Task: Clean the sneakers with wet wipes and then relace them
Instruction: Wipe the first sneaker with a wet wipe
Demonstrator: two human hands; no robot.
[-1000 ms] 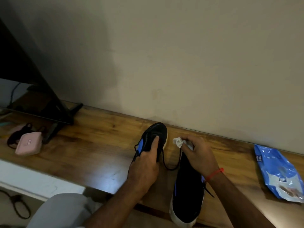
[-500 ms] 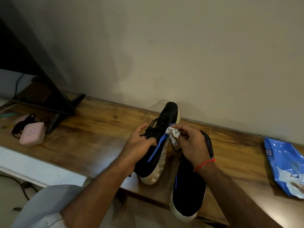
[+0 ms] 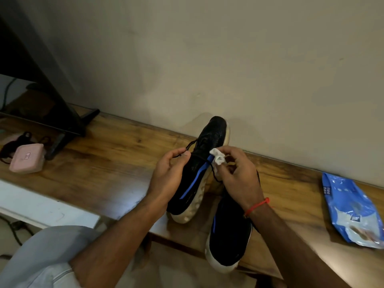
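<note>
My left hand (image 3: pixel 169 175) grips a black sneaker (image 3: pixel 204 154) with a blue stripe and a white sole, tilted on its side above the wooden table (image 3: pixel 104 173), toe toward the wall. Its black lace hangs loose by my fingers. My right hand (image 3: pixel 239 173) pinches a crumpled white wet wipe (image 3: pixel 217 159) against the sneaker's side near the blue stripe. A second black sneaker (image 3: pixel 228 235) lies on the table under my right wrist, its heel over the front edge.
A blue wet-wipe pack (image 3: pixel 351 210) lies at the right of the table. A pink case (image 3: pixel 28 161) and dark cords sit at the left by a black TV stand (image 3: pixel 62 121). The wall runs close behind the table.
My left hand has lifted the sneaker off the table and turned it on its side. My right hand has brought the wipe against its side.
</note>
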